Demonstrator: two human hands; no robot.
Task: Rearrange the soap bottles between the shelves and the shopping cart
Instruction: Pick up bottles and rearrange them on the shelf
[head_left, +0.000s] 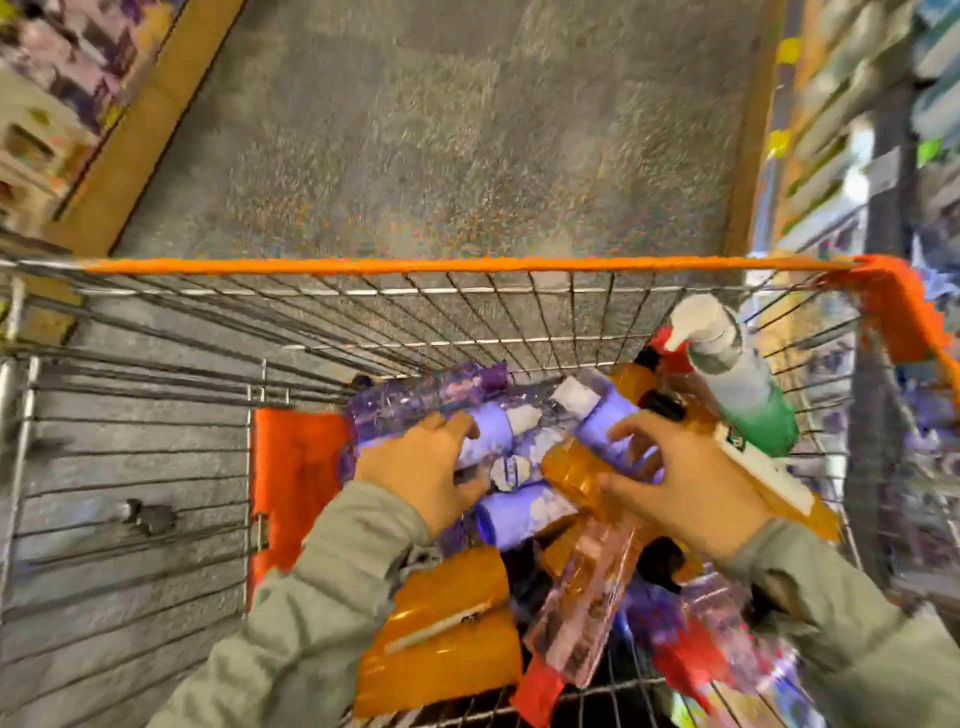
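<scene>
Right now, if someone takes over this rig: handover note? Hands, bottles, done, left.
Left hand: fingers curled round a clear purple plastic bottle with a lavender label in the pile.
Right hand: fingers spread over a translucent amber plastic bottle; the blur hides whether it grips.
Bottles: purple, amber and pink ones lie heaped in the silver wire shopping cart with orange trim. A white-and-green trigger spray bottle leans in its right corner.
Done: the cart is loaded.
Left: probably moving bottles to the shelves; none is lifted clear yet.
</scene>
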